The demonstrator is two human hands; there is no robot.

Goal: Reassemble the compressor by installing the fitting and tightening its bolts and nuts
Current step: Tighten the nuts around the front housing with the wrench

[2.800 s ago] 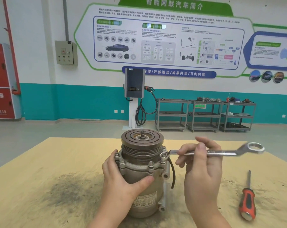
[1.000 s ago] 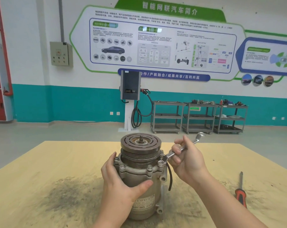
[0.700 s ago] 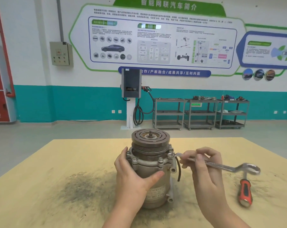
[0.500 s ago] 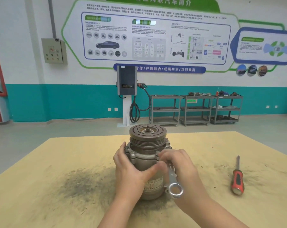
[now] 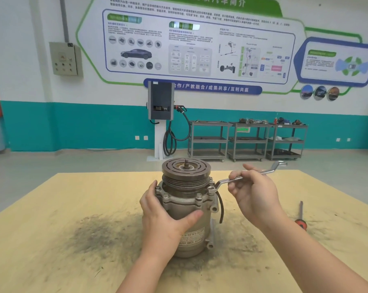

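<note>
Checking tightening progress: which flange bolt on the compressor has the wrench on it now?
The bolt at the flange's right edge, beside the black hose. The wrench ring sits over it; the front bolts stand bare.

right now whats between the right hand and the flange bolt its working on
Head view: only the wrench shank, running from the right hand to the bolt on the compressor.

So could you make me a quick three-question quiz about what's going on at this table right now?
1. True or false: the wrench sits on a bolt at the compressor's right side.
2. Which hand steadies the compressor? A left hand B right hand
3. Fill in: the red-handled tool on the table is a ____.

Key: 1 true. 2 A. 3 screwdriver.
</note>
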